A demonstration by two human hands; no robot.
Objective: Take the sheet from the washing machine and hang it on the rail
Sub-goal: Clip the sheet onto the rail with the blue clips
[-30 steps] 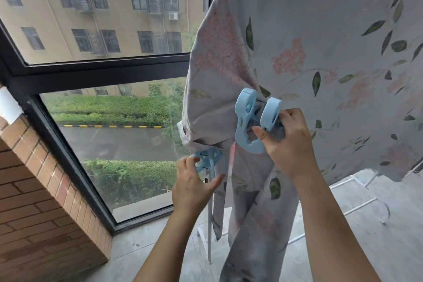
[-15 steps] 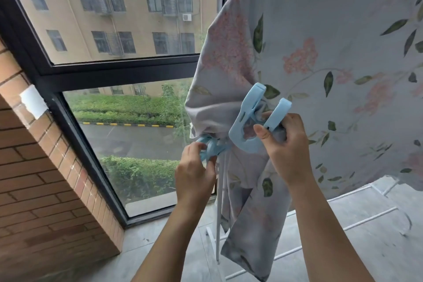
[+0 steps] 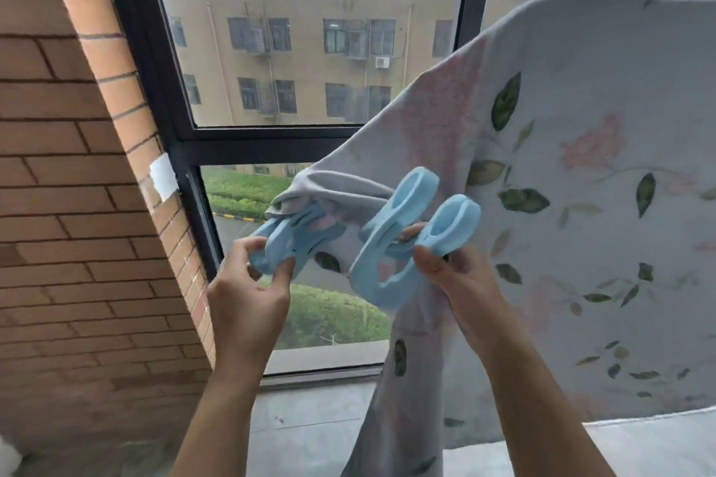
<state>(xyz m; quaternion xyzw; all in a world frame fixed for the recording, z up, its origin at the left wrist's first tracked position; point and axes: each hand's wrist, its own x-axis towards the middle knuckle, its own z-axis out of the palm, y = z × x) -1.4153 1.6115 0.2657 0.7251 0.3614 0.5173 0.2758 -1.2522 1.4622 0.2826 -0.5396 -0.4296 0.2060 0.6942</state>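
Pale floral fabric sheet (image 3: 581, 205) draped over a hidden rail, its bunched end now raised higher than a moment ago; left hand (image 3: 248, 298) fingers pinch a light-blue plastic clip (image 3: 294, 240) there, right hand (image 3: 461, 279) fingers grip a larger light-blue plastic clip (image 3: 403, 244), so pinning seems under way.

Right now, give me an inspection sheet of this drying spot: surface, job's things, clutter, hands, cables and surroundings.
Surface: grey floor below the window.
Job's things: pale floral fabric sheet draped from above; left light-blue plastic clip and right light-blue plastic clip at its gathered edge.
Clutter: nothing seen.
Hands: left hand pinches the left clip; right hand grips the right clip's handles.
Cables: nothing seen.
Surroundings: red brick wall with white tape patch, black-framed window, beige building outside.
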